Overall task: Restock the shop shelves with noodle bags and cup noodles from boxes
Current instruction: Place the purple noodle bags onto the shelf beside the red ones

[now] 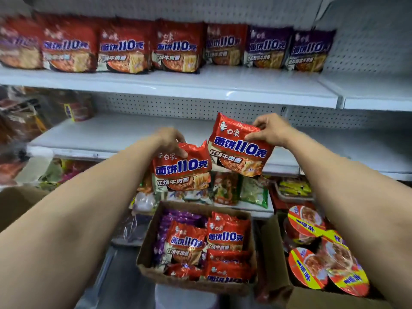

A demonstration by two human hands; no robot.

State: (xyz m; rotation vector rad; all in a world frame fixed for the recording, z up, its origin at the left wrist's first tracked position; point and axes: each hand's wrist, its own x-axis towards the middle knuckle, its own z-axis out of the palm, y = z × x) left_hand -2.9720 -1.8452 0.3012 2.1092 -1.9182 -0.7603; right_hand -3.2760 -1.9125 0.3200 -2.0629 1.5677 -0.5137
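Curled over the top edge of one red beef noodle bag [181,172] with the left fingers [176,148]; pinching the upper corner of a second red bag [239,150] with the right fingers [252,136], thumb in front. Both held up just beside each other, in front of the middle shelf [124,132], not yet set down. Higher up, top shelf [200,85] already lined across with a row of red and purple bags [178,47]. Middle shelf mostly bare, with a few blurred packets at far left. Lower down, plenty left: an open cardboard box [147,248] with more red and purple bags inside, and at right a second box [274,253] of cup noodles [305,221]. Judged about midway on bags, cups not begun.
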